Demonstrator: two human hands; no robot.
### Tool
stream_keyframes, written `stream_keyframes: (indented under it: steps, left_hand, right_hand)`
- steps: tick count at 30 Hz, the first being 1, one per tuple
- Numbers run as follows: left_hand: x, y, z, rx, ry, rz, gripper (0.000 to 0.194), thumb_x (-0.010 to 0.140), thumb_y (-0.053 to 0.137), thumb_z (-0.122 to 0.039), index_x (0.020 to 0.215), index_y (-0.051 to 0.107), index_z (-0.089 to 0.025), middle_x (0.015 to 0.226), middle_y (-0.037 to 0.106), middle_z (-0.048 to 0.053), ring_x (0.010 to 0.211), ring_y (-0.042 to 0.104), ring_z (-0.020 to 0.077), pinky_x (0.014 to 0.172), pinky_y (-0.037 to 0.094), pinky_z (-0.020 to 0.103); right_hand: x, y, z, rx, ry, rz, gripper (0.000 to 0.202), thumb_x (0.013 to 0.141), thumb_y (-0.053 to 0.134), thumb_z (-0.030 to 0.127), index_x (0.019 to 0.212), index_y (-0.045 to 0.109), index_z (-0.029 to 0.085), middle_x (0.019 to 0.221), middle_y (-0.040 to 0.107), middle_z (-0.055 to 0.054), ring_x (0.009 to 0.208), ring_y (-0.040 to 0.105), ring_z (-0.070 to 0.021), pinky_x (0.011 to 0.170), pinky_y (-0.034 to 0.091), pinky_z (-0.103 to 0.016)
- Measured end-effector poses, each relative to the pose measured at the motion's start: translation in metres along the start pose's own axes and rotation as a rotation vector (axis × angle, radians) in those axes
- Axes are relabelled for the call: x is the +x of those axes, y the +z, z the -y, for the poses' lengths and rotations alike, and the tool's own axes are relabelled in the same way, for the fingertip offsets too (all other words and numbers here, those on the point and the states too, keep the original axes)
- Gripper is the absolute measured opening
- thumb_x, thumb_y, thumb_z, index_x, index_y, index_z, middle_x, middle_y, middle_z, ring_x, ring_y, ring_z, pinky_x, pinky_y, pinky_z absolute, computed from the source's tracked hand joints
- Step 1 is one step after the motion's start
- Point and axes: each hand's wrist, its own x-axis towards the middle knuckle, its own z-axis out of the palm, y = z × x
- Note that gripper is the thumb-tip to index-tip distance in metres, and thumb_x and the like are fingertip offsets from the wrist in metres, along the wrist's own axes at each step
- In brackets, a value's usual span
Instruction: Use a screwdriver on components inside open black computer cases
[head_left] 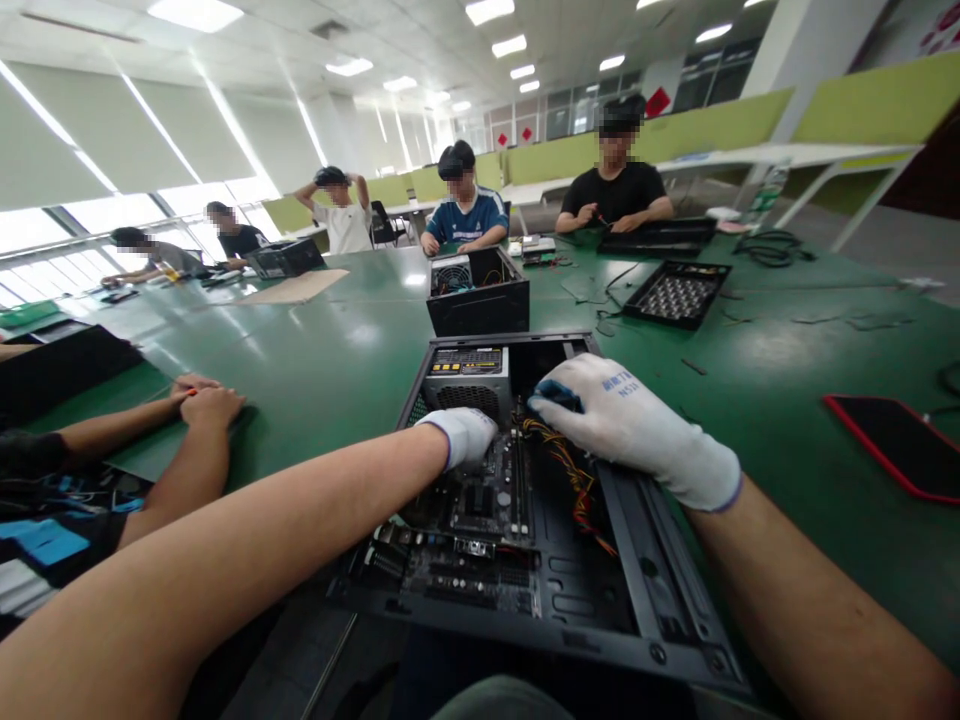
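Note:
An open black computer case (570,635) lies in front of me, its inside facing up. At its far end sits a power supply (469,375) with a label. Below that, the motherboard (480,500) spreads across the left of the case. My left hand (466,436), in a white glove, reaches down to the board's top edge by the power supply; its fingers are hidden. My right hand (600,405), gloved in white with blue fingertips, curls closed above the cable bundle (574,475) of yellow, black and red wires. What it pinches is hidden.
Beyond my case stands another open computer case (478,300) on the green table (352,335). A black tray-like panel (677,295) and loose cables (772,248) lie to the right, with a red-edged black pad (896,445) nearer. A co-worker's hands (206,398) rest at left; several people sit opposite.

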Motion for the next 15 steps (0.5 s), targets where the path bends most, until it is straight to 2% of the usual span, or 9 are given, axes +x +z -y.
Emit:
stream_keyframes:
  steps: [6, 12, 15]
  left_hand:
    - [-0.001, -0.0018, -0.001, 0.021, 0.004, 0.017, 0.045, 0.076, 0.083, -0.024, 0.119, 0.076, -0.016, 0.127, 0.076, 0.015, 0.121, 0.071, 0.0295, 0.108, 0.053, 0.034]
    - [0.0009, 0.0006, 0.0002, 0.012, -0.001, -0.003, 0.046, 0.077, 0.081, -0.027, 0.121, 0.075, -0.015, 0.13, 0.074, 0.018, 0.122, 0.07, 0.0315, 0.109, 0.053, 0.037]
    - [0.0032, 0.0019, 0.0001, -0.007, 0.0, -0.012, 0.047, 0.073, 0.084, -0.027, 0.119, 0.076, -0.017, 0.127, 0.076, 0.016, 0.121, 0.071, 0.0305, 0.11, 0.052, 0.036]
  right_hand:
    - [-0.0016, -0.0012, 0.0008, 0.002, 0.001, -0.006, 0.036, 0.101, 0.058, 0.046, 0.103, 0.075, 0.015, 0.1, 0.074, -0.011, 0.094, 0.065, -0.0262, 0.089, 0.048, -0.038]
    - [-0.0009, -0.0016, 0.001, -0.002, 0.007, -0.003, 0.037, 0.101, 0.057, 0.05, 0.102, 0.075, 0.017, 0.098, 0.075, -0.01, 0.093, 0.065, -0.0261, 0.088, 0.048, -0.038]
    - [-0.0004, -0.0005, 0.0005, -0.011, 0.001, -0.012, 0.037, 0.101, 0.057, 0.049, 0.101, 0.075, 0.017, 0.099, 0.075, -0.011, 0.094, 0.066, -0.0262, 0.088, 0.048, -0.038]
